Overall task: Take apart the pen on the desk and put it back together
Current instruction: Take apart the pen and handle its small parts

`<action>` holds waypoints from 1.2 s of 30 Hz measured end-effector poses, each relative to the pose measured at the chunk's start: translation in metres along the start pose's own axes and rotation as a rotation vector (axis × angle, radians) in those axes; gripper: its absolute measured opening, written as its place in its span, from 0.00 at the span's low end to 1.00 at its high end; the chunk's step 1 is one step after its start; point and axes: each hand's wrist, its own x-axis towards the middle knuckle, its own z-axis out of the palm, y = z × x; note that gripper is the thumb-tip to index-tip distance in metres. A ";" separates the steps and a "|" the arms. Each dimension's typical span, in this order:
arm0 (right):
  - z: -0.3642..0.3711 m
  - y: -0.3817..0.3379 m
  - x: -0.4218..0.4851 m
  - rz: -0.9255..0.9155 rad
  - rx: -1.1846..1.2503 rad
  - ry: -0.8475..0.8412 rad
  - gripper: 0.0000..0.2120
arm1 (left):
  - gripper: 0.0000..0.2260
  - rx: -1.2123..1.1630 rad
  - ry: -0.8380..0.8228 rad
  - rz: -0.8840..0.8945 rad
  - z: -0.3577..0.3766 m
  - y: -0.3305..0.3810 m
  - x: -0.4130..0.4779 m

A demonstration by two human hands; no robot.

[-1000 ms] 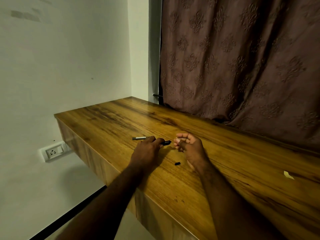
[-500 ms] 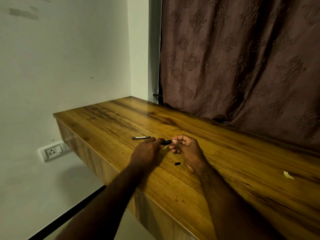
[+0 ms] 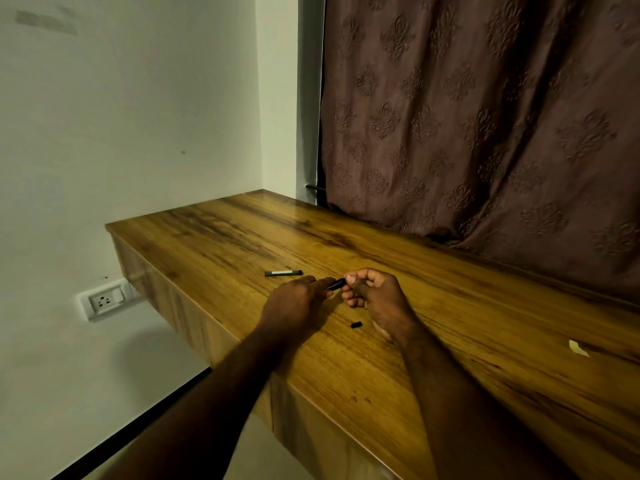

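A black pen part [image 3: 336, 283] is held between both hands just above the wooden desk [image 3: 450, 306]. My left hand [image 3: 294, 304] pinches its left end, and my right hand [image 3: 375, 297] grips its right end with thumb and fingertips. A second dark pen piece with a pale label [image 3: 283, 273] lies flat on the desk just beyond my left hand. A small black cap-like bit [image 3: 356, 324] lies on the desk below my right hand.
A pale scrap of paper [image 3: 577, 348] lies on the desk at the right. A brown patterned curtain [image 3: 485, 116] hangs behind the desk. The desk's left edge drops off beside a white wall with a socket [image 3: 102, 301].
My right hand has moved left and closed its fingers onto the end of the pen part that my left hand holds. The two loose pieces on the desk have not moved.
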 end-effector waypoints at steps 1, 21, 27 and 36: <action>-0.001 0.000 0.000 0.011 0.017 0.001 0.04 | 0.24 0.009 0.006 0.006 0.000 0.000 0.000; 0.004 -0.004 -0.003 -0.006 0.004 -0.004 0.09 | 0.23 -0.087 0.050 0.043 -0.006 0.003 -0.001; -0.011 -0.011 -0.010 -0.031 -0.207 -0.006 0.04 | 0.18 -0.017 0.119 -0.064 -0.005 -0.002 -0.001; -0.023 -0.025 -0.012 0.062 -0.764 -0.508 0.07 | 0.08 -0.077 0.055 -0.263 0.004 -0.006 0.002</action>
